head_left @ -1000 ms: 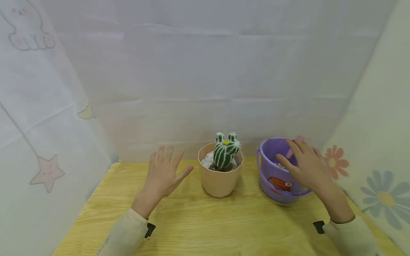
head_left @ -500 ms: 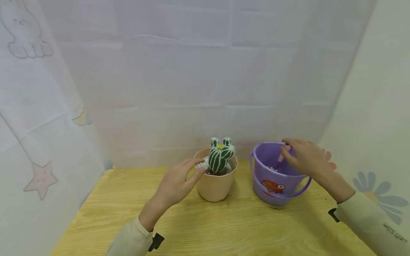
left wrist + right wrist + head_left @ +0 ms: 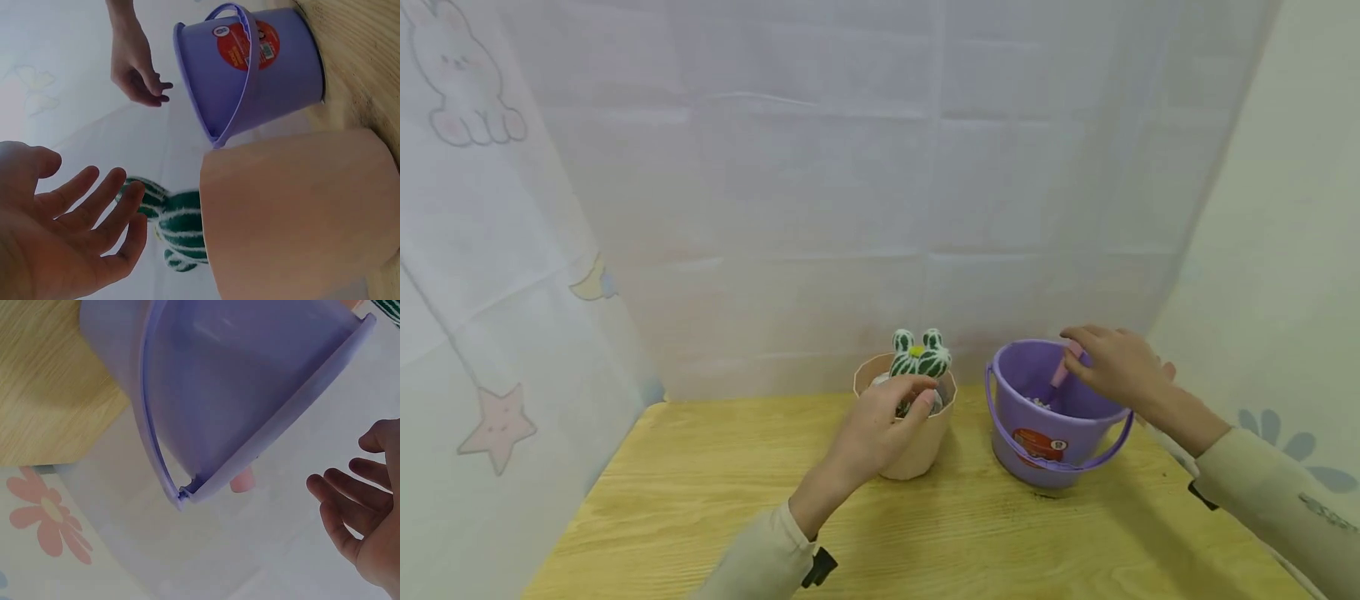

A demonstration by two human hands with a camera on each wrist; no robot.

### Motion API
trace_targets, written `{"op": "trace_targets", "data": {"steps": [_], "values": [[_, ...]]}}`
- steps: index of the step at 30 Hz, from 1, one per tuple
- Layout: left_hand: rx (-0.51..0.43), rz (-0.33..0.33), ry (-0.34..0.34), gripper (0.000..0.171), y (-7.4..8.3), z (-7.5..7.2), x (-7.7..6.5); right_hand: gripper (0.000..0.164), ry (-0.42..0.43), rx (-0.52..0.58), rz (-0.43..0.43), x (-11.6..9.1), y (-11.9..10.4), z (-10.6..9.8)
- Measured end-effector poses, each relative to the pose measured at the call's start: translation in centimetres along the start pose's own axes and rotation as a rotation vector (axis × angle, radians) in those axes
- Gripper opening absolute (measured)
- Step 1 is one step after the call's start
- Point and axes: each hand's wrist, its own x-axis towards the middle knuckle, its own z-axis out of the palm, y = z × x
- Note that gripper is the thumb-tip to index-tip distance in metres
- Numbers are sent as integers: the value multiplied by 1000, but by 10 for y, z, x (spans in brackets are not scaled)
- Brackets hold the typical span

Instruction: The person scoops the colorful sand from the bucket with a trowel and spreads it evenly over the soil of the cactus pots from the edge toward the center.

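Note:
A striped green-and-white cactus (image 3: 932, 364) with a yellow tip stands in a peach pot (image 3: 917, 452). My left hand (image 3: 867, 432) is over the pot's near-left rim, fingers loosely bent beside the cactus; the left wrist view shows no object in the palm (image 3: 56, 237). To the right stands a purple bucket (image 3: 1026, 417) with pale bits inside and a pink handle (image 3: 1064, 368) leaning on its inner wall. Over the bucket's right rim hovers my right hand (image 3: 1118, 373), its fingers relaxed; in the right wrist view a gap separates them from the pink handle end (image 3: 244, 481).
Pot and bucket stand side by side near the back of a wooden table (image 3: 715, 483). A pale cloth backdrop (image 3: 820, 183) rises behind, and printed cloth walls flank both sides. The bucket's carrying handle (image 3: 1105, 454) hangs down over its front.
My left hand has moved right, from the table's left side to over the pot, its spread fingers now bent. My right hand remains above the bucket, shifted slightly. The view has also shifted a little.

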Motion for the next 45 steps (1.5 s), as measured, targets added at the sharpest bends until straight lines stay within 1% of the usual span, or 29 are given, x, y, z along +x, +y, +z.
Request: {"op": "trace_targets", "data": {"steps": [5,9,11,14,16,17,19,22,25,26,28,30,32,35,39,41,43,45], "values": [[-148,1,-30,36,9,24,9,35,-30,-2,-34,5,4,-2],[-229,13,-38,37,17,51,17,33,-24,-14,-107,9,12,-1],[-244,25,-50,36,19,67,21,31,-16,-26,-143,12,16,0],[-217,28,-81,37,22,93,23,31,-14,-69,-194,15,21,3],[-193,8,-94,39,24,108,23,33,-20,-104,-220,17,24,7],[-198,-14,-100,40,25,115,23,33,-28,-126,-228,18,25,9],[-243,-79,-92,40,27,126,23,34,-39,-157,-240,20,27,13],[-338,-224,-34,35,29,140,25,34,-70,-191,-241,22,29,18],[-433,-404,47,29,33,150,31,38,-107,-193,-216,23,31,19],[-468,-467,78,28,34,154,33,42,-123,-185,-200,23,33,19],[-562,-570,150,30,37,160,37,50,-144,-159,-172,23,36,19],[-655,-643,237,34,38,167,41,58,-154,-140,-154,21,42,20],[-738,-682,323,36,40,173,45,63,-147,-135,-166,18,49,22],[-848,-719,416,37,45,180,50,65,-129,-139,-218,10,62,25],[-1047,-761,518,37,54,189,57,64,-101,-119,-312,3,75,30],[-1137,-771,567,37,59,193,61,62,-88,-96,-356,1,78,31],[-1199,-780,614,36,63,196,64,61,-81,-80,-396,1,80,32],[-1240,-774,651,36,65,198,66,58,-76,-75,-429,2,82,35]]}}
